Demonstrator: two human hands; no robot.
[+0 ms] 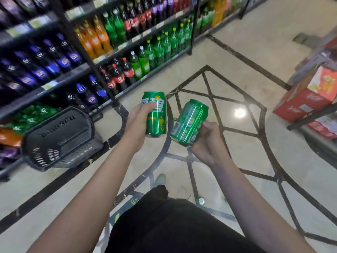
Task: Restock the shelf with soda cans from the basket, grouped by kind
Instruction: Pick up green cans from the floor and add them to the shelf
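Two green soda cans are held out over the floor, one in each hand. Left can (pixel 156 114) stands upright with white lettering facing the camera, and the left hand (pixel 137 123) wraps it from the left side, thumb across its upper front. Right can (pixel 189 123) tilts with its top leaning right and away, and the right hand (pixel 207 141) grips its lower end, fingers curled round the right side. The two cans are near each other but apart. A third green can (pixel 200 200) sits on the floor close by, just right of the person's dark-clothed leg (pixel 175 223); only its top shows. Left of the hands, a dark plastic basket (pixel 60 137) rests on the floor against the foot of the shelf (pixel 60 79); what it holds cannot be made out. The shelf runs along the left and far side, its rows filled with large bottles grouped by colour: dark ones with blue labels, orange, green, and dark ones with red labels; they are too blurred and many to count. On the right stands another rack with red cartons (pixel 306 99). The pale polished floor (pixel 237 55) carries black inlaid lines and a bright reflected light.
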